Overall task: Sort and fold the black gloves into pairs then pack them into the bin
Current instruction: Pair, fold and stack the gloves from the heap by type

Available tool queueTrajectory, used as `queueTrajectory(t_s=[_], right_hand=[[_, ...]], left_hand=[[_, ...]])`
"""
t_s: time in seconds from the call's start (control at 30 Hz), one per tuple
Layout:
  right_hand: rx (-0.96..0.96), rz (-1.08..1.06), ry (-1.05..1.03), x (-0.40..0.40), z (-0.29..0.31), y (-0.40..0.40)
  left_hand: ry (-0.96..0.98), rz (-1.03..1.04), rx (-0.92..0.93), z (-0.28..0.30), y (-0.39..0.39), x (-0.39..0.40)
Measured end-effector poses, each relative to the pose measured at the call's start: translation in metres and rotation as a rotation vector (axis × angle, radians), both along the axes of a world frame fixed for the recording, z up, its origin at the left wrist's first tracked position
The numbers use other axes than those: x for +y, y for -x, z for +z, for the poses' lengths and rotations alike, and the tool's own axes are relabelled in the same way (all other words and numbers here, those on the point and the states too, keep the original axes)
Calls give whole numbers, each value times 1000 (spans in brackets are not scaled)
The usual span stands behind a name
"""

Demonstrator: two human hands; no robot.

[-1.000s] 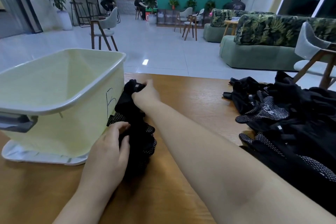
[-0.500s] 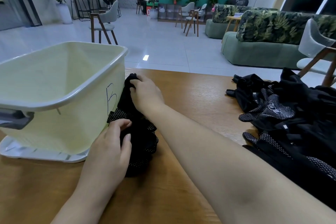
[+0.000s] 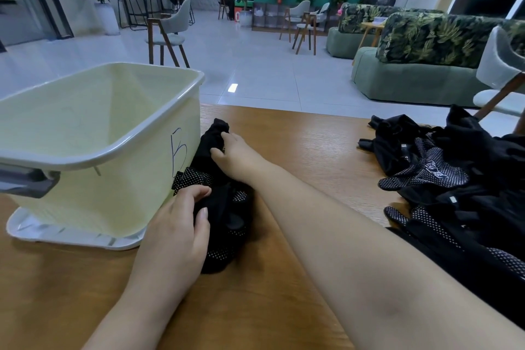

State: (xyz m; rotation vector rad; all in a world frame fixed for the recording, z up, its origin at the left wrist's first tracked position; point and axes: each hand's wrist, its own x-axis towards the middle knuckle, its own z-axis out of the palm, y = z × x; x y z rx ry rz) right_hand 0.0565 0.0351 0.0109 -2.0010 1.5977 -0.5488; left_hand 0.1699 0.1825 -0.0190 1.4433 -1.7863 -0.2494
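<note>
A bundle of black gloves (image 3: 227, 224) with white-dotted palms lies on the wooden table (image 3: 306, 150), right beside the pale yellow bin (image 3: 119, 148). My left hand (image 3: 176, 233) grips the near end of the bundle, fingers curled over it. My right hand (image 3: 235, 156) pinches the far end, close to the bin's wall marked with a blue "B". The bin's inside looks bare as far as it shows. A heap of loose black gloves (image 3: 454, 185) lies at the right of the table.
The bin stands on a white lid (image 3: 71, 233) at the table's left. A grey chair (image 3: 500, 74) stands behind the heap at the right. Beyond the table's far edge are tiled floor, chairs, sofas and seated people.
My right hand has drawn back a little along the bundle, toward me, folding its far end. My left hand keeps its hold on the near end. The camera tilted slightly.
</note>
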Motion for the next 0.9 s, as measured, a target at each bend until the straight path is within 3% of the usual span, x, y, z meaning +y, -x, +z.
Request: queueTrajectory(t_s=[0.2,0.53,0.9], right_hand=[[-103,48,46,5,6,3],[-98,53,188,8,13,7],[-189,72,186,39,13,38]], left_hand=[[-3,14,-6,1,1,1],[6,13,5,0,1,1],[93,8,-41,0,3,2]])
